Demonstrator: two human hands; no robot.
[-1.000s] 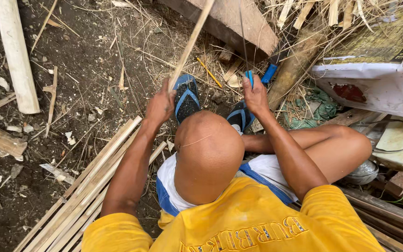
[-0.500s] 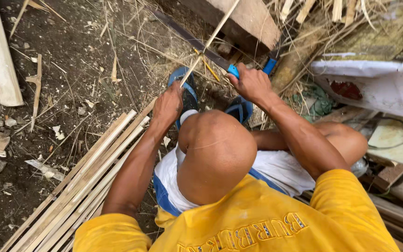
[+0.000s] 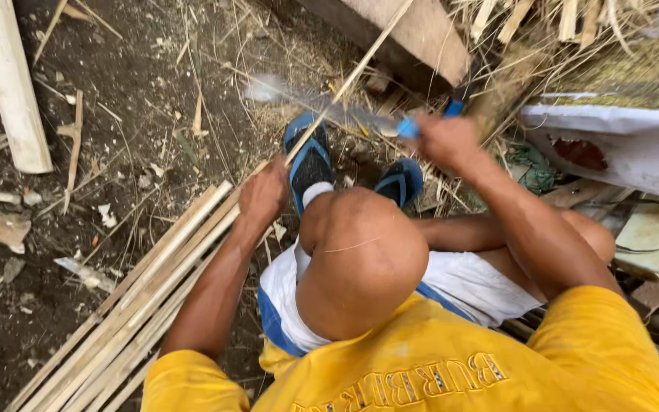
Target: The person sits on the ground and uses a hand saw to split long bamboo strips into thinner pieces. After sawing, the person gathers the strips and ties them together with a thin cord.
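Head view | left hand fingers grip bamboo strip above blue sandal | right hand clenched on blurred knife

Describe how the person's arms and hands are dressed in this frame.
Both arms are bare from the short yellow sleeves of a T-shirt down. The left hand and right hand wear no gloves; no watch, ring or bracelet shows.

This is an outdoor bamboo-splitting work yard, shown by bare dirt ground strewn with chips, a stack of split bamboo strips and rough timber.
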